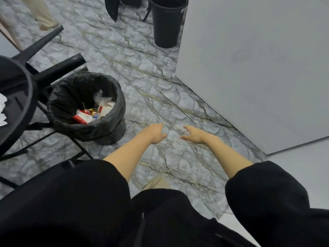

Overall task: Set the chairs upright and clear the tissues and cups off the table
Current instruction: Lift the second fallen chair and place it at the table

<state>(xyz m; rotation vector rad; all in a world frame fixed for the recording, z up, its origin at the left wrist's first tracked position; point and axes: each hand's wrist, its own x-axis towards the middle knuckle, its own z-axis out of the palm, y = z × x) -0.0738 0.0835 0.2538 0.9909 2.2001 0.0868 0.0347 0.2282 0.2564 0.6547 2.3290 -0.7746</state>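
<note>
My left hand (156,133) and my right hand (195,135) hang side by side over the marble floor, both empty with fingers loosely apart. To their left stands a bin with a black liner (85,107) holding red-and-white packets and crumpled plastic. At the far left edge is a round black table (26,90) with white tissues (2,111) on it. A black chair (114,8) shows partly at the top; whether it stands upright I cannot tell. No cups are in sight.
A grey wall corner (249,68) fills the right side. A tall black empty bin (167,22) stands at the top by the wall. Black table legs (58,68) jut out beside the lined bin. Another person's trouser leg (41,13) is top left.
</note>
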